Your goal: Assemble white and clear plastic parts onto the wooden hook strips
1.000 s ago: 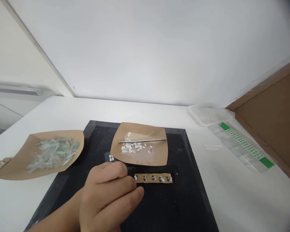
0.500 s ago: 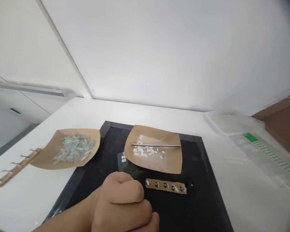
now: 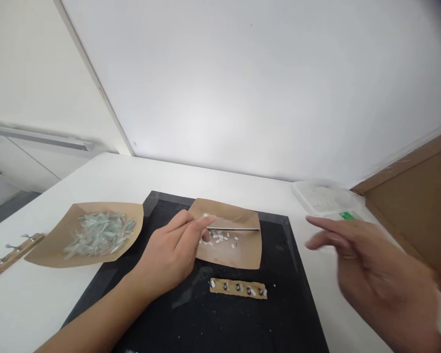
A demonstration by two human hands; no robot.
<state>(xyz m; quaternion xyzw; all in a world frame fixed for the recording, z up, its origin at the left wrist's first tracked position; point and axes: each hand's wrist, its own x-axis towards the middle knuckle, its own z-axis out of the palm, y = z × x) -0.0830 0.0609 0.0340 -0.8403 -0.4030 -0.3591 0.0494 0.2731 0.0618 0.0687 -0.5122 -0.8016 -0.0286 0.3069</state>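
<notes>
My left hand [image 3: 172,247] reaches over the left side of a brown paper tray [image 3: 248,252], its fingers drawn together by the near end of a thin dark stick-like tool [image 3: 238,229]. What the fingers hold, if anything, is hidden. Small white oval pieces [image 3: 218,239] lie scattered in that tray. Off to the right, my right hand [image 3: 371,264] is raised and blurred, its thumb and fingers apart with nothing seen in them. In front of the tray lies a narrow wooden strip [image 3: 238,288] with several metal hooks or studs and white bits on it.
A black mat [image 3: 220,321] lies on the white table [image 3: 169,169]. Left of it stands another brown tray [image 3: 51,247] with clear greenish plastic pieces [image 3: 103,233]. A hook strip [image 3: 12,255] sits at far left. A clear plastic box [image 3: 321,196] is at the back right.
My left hand has moved up and forward from the front of the mat to the tray. My right hand has come into view at the right. The view has shifted slightly.
</notes>
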